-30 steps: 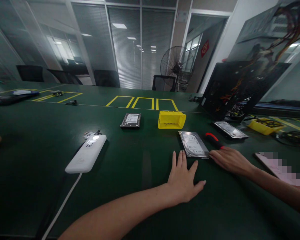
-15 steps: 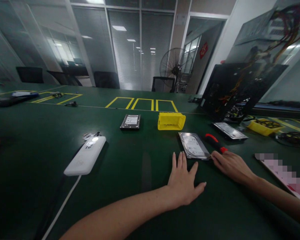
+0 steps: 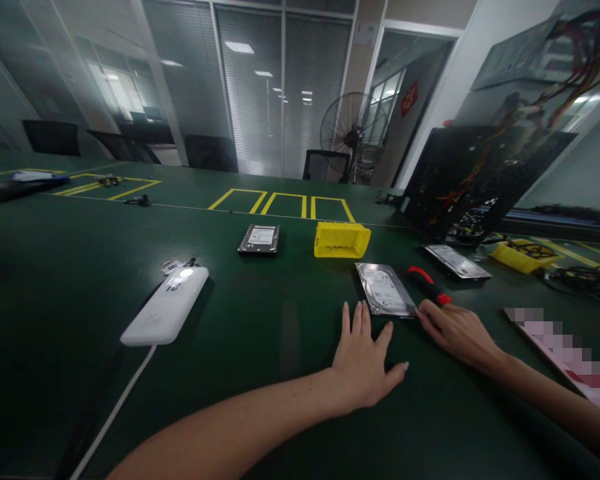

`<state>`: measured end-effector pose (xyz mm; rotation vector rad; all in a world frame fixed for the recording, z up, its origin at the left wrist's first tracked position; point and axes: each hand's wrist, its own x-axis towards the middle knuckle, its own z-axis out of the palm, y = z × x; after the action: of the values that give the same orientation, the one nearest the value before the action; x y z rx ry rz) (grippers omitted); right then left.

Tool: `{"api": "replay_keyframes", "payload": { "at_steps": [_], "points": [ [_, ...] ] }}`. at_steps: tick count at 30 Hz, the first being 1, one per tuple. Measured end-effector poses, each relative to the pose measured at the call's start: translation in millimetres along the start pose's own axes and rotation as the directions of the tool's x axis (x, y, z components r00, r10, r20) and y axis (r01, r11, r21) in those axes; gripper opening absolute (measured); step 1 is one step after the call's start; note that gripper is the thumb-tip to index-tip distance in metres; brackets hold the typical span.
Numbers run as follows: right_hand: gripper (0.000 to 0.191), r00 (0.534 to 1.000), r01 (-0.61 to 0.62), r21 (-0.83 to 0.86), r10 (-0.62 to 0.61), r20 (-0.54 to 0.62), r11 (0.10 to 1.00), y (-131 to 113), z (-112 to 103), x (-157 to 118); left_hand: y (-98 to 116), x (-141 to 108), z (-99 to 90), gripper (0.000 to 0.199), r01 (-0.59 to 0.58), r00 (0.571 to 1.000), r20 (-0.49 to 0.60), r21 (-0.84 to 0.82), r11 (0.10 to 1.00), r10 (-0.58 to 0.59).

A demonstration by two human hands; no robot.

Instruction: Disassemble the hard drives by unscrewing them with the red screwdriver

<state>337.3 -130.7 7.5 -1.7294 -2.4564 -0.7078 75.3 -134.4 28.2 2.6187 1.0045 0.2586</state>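
Note:
A silver hard drive (image 3: 384, 288) lies label up on the green table (image 3: 230, 313). Flat on the table just below it is my left hand (image 3: 363, 363), fingers spread and holding nothing. My right hand (image 3: 453, 330) is closed at the drive's lower right corner; whether its fingertips pinch the drive or something small is too fine to tell. Right behind that hand lies a tool with red and black handles (image 3: 430, 285). Beyond the drive, a yellow bin (image 3: 342, 241) rests on its side. Two more drives lie apart, one (image 3: 259, 239) left of the bin, one (image 3: 457, 261) to the right.
A white power bank (image 3: 166, 307) with a cable lies at the left. An open black computer case (image 3: 485, 180) with loose wires stands at the back right, near a second yellow bin (image 3: 523, 257). A pink flat object (image 3: 563, 353) lies at the right edge.
The view has shifted slightly. Another person's hand at the far left edge has almost left the view. Both my hands keep about the same places beside the drive.

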Motion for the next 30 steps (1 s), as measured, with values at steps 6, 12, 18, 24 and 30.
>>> {"api": "replay_keyframes", "payload": {
  "at_steps": [6,12,18,24,30],
  "points": [
    [0.026,0.992,-0.125,0.017,0.124,0.039,0.992,-11,-17,46,0,2,5.4,0.072,-0.002,1.0,-0.024,0.021,1.0,0.002],
    [0.032,0.964,-0.21,0.108,0.188,0.185,0.972,-59,-18,156,-2,4,13.3,0.07,0.008,0.996,-0.086,0.044,0.999,-0.004],
    [0.034,0.936,-0.301,0.116,0.271,0.224,0.946,-73,13,211,-2,4,9.4,0.069,0.011,0.999,-0.048,0.047,0.999,-0.009],
    [0.043,0.926,-0.345,0.138,0.313,0.209,0.928,-68,10,210,-1,2,5.0,0.069,0.014,1.0,-0.025,0.034,0.999,-0.013],
    [0.066,0.94,-0.341,0.122,0.342,0.018,0.932,-68,-8,133,-2,4,9.2,0.069,0.004,0.998,-0.057,0.045,0.999,-0.001]
  ]
}}
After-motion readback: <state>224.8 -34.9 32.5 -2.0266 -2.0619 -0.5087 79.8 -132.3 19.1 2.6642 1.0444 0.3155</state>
